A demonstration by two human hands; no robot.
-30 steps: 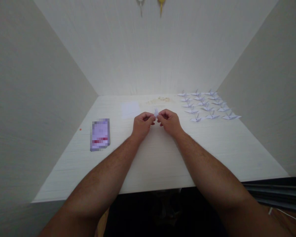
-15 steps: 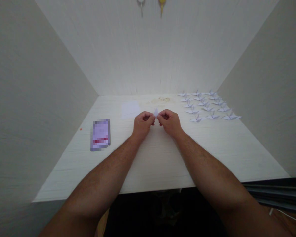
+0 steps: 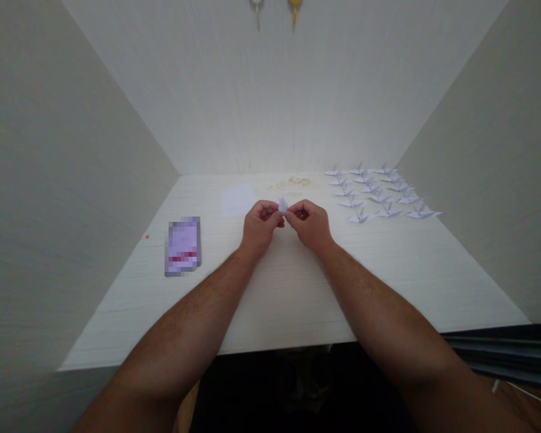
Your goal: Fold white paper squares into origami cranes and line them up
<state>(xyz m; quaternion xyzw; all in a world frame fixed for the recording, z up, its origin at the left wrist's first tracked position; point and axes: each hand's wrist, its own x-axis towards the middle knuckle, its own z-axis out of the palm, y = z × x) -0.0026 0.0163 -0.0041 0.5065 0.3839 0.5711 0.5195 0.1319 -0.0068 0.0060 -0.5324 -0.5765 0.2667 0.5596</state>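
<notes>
A small piece of folded white paper (image 3: 282,205) stands between my fingertips, above the middle of the table. My left hand (image 3: 260,224) pinches it from the left between thumb and fingers. On its right side, my right hand (image 3: 310,222) is closed in a pinch at the paper's edge. The lower part of the paper is hidden behind my thumbs. Just left of my left hand lies a flat white sheet of paper (image 3: 237,200). Rows of folded paper cranes (image 3: 359,218) stand to the right of my right hand.
On the left of the white table (image 3: 288,288) lies a blurred purple packet (image 3: 183,245), with a small orange speck (image 3: 147,237) beside it. Walls close in the back and both sides. Two hooks, one yellow (image 3: 294,13), hang on the back wall (image 3: 270,96).
The folded paper has tilted and turned slightly between my fingers. My hands have stayed in nearly the same place, still pinching it.
</notes>
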